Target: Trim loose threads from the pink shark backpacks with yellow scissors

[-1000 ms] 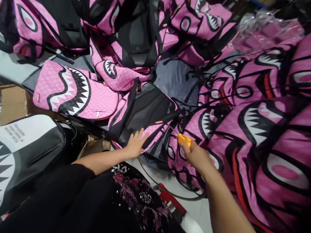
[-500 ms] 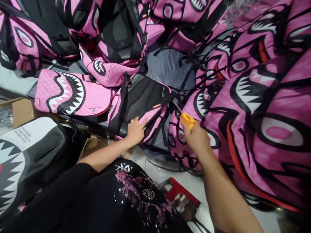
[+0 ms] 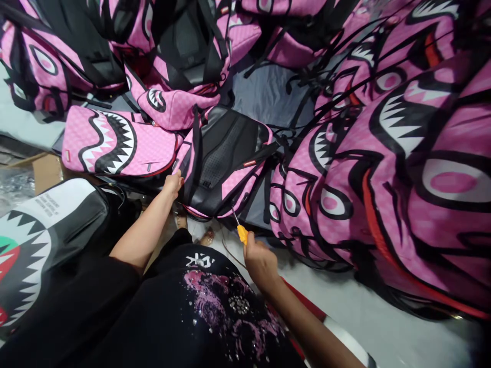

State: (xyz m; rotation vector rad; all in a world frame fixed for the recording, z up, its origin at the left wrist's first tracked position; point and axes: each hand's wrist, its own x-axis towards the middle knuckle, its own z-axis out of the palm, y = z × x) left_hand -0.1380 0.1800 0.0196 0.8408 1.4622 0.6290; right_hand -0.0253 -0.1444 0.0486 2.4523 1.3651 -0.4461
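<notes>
A pink-and-black backpack [image 3: 220, 158] lies in front of me with its black padded back panel facing up. My left hand [image 3: 174, 185] is closed at the backpack's lower left edge, its fingertips partly hidden. My right hand [image 3: 261, 260] is closed around a yellow-handled tool [image 3: 242, 234] with a thin metal shaft. The shaft's tip touches or hovers just over the backpack's lower right edge; I cannot tell which. Just left of this backpack lies a pink bag [image 3: 149, 145] with a printed shark mouth.
Many similar pink backpacks [image 3: 345, 199] are piled along the right and across the back. A black-and-white shark-print bag [image 3: 76, 220] stands at lower left beside a cardboard box [image 3: 46, 171]. Grey sheeting [image 3: 264, 97] shows behind the backpack. Pale floor [image 3: 345, 301] lies below.
My left hand has moved left and up from the backpack's lower panel to its left edge. My right hand has brought the tool down and left to the backpack's lower edge.
</notes>
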